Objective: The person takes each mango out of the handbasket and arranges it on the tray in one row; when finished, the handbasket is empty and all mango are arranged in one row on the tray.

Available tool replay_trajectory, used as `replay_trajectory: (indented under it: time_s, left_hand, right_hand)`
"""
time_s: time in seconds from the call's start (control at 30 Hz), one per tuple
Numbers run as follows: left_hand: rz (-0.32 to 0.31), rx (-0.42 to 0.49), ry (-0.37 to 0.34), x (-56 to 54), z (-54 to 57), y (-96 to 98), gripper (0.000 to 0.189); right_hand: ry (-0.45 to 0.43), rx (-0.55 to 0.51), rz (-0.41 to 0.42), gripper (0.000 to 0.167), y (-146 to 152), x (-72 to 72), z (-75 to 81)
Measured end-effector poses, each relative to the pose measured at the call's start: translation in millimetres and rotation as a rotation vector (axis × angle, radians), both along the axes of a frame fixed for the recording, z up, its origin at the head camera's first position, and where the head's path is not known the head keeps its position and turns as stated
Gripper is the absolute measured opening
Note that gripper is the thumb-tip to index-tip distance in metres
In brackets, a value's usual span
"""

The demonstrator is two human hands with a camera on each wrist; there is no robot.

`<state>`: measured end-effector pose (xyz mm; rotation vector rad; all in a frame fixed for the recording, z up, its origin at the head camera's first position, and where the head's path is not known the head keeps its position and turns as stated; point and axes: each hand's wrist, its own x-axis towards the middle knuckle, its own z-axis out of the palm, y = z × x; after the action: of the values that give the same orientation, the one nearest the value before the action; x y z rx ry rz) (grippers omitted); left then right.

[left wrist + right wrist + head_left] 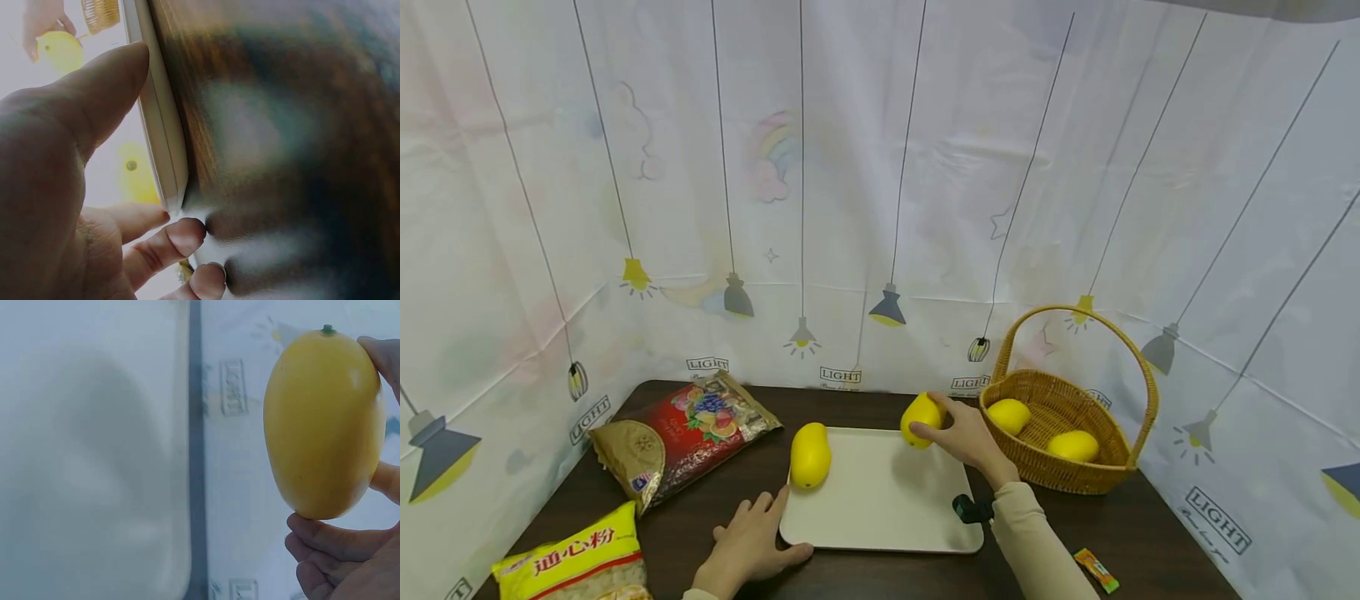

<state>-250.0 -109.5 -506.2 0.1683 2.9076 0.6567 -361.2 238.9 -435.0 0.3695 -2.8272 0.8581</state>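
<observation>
My right hand [966, 432] holds a smooth yellow mango [325, 425] between thumb and fingers, above the right back part of a cream tray [880, 500]. A small green stem tip shows on this mango in the right wrist view. On the tray's left back corner lies another yellow mango [810, 456]. My left hand [751, 536] rests at the tray's front left corner with its fingers spread. Its thumb [119, 81] lies along the tray's edge in the left wrist view, and the other fingertips are down by the corner.
A wicker basket [1052, 471] with a tall handle stands right of the tray, with two yellow fruits [1072, 446] inside. At left lie a red and gold bag [685, 433] and a yellow pasta bag [580, 558]. A small orange-green packet [1096, 570] lies front right.
</observation>
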Motion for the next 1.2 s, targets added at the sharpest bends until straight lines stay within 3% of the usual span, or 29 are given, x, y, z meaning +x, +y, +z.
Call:
replay_trajectory:
  time_s: [0.23, 0.53, 0.8, 1.2]
  left_hand:
    - [-0.001, 0.009, 0.004, -1.8, 0.7, 1.2, 0.103]
    - [0.01, 0.006, 0.005, -0.3, -0.1, 0.8, 0.103]
    - [0.008, 0.007, 0.009, -0.2, 1.0, -0.7, 0.102]
    - [0.005, -0.002, -0.009, -0.2, 0.6, 0.4, 0.102]
  right_hand:
    - [-0.056, -0.047, 0.044, 0.079, -36.0, -1.0, -18.8]
    - [-0.106, -0.024, 0.159, 0.079, -71.8, -6.5, -37.0]
    - [-0.116, -0.015, 0.262, 0.079, -87.1, -5.3, -41.8]
    - [-0.145, 0.007, 0.289, 0.077, -93.4, -5.2, -51.8]
